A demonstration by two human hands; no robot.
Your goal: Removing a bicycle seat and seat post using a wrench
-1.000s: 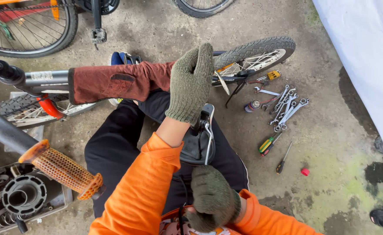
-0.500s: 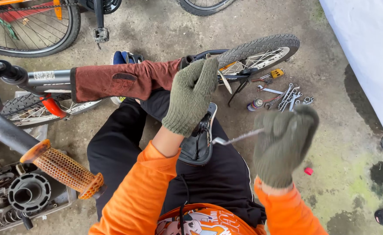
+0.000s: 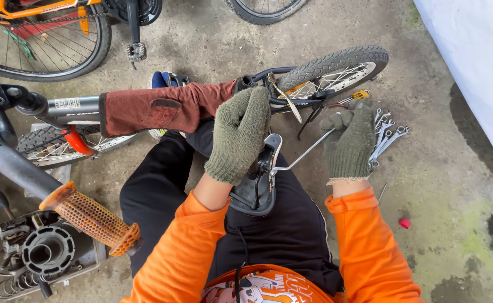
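Head view, looking down at a seated person in orange sleeves and black trousers. The left hand (image 3: 239, 133), wearing a grey-green knitted glove, is resting on the upturned black bicycle saddle (image 3: 256, 185) lying on the person's lap; its fingers are lying flat and together, pointing away from the body and pressing on the saddle's upper end rather than curling round it. The right hand (image 3: 349, 138), in a matching glove, is closing its fingers round the far end of a long thin silver metal tool (image 3: 302, 152), whose near end is meeting the saddle's metal rails just beside the left hand; the tool's exact kind cannot be told.

Beyond the hands, a small bicycle is lying on its side across the concrete floor (image 3: 201, 39), its frame wrapped in a rust-brown cloth sleeve (image 3: 162, 108) and its knobbly rear tyre (image 3: 336, 64) pointing to the right. Just beside the right hand, a fan of silver spanners (image 3: 385, 137) is lying on the floor, with a yellow-handled screwdriver (image 3: 355, 96) near the wheel. A small red cap (image 3: 405, 223) is sitting well apart, lower right. At lower left, an orange ribbed rubber handlebar grip (image 3: 92, 219) is projecting over a round grey metal engine part (image 3: 47, 249).
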